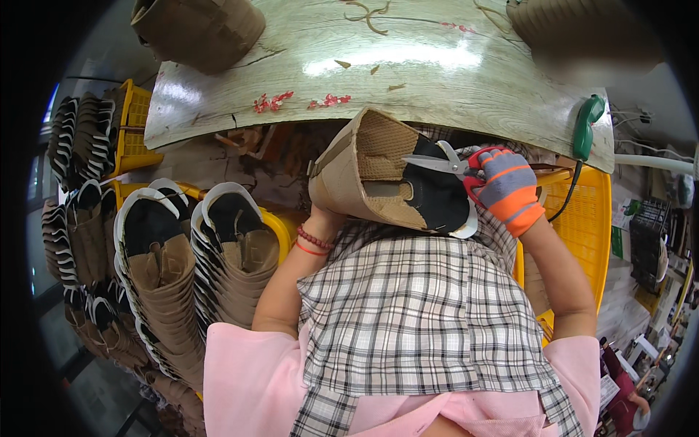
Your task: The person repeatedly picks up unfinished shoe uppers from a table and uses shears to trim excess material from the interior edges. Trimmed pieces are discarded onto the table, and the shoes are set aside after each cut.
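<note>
A tan boot upper (336, 178) with a mesh lining, a black inner part and a white edge is held in front of my apron, below the table's near edge. My bare left hand (325, 221), with beaded bracelets at the wrist, grips it from its left side; most of those fingers are hidden behind it. My right hand (504, 182), in a grey and orange glove, is closed round the red handles of a pair of scissors (439, 166). The scissor blades point left, over the black part of the upper.
The wood-grain table (415, 87) bears scraps, red marks and brown bundles (200, 33) at its far corners. A green hand tool (587, 125) with a black cord sits at its right edge. Stacked uppers (164, 277) stand at my left; a yellow basket (582, 240) is at my right.
</note>
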A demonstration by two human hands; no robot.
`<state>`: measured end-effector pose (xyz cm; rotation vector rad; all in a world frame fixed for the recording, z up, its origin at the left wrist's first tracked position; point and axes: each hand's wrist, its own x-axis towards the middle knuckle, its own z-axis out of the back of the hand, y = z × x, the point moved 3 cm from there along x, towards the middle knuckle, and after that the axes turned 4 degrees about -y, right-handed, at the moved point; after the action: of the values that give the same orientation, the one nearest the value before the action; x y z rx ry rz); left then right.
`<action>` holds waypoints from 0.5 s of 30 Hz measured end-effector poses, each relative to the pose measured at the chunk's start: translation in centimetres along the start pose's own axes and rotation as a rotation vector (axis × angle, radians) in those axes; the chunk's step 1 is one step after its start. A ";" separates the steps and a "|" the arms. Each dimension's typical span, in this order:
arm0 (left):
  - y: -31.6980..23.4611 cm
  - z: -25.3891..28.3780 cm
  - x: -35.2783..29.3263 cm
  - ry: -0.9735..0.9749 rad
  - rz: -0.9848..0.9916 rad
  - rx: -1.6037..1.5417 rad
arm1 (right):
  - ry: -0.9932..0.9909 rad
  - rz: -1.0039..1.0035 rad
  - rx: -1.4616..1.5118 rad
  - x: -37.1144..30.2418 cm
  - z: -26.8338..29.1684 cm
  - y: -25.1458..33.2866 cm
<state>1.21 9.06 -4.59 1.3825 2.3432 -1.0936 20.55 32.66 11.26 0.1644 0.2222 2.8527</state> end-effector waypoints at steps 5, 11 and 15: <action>0.4 0.4 0.3 -0.003 0.061 -0.107 | -0.013 0.080 -0.049 1.5 -0.4 1.6; -1.0 -2.7 -1.4 0.063 -0.063 0.038 | -0.010 0.187 -0.061 4.5 -0.4 3.4; -1.9 -4.6 -1.4 0.086 -0.087 0.111 | 0.057 0.168 -0.129 5.1 -0.5 3.8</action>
<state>1.24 10.72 0.28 1.4031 2.4588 -1.2293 14.66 30.45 11.90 0.0791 0.0361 3.0299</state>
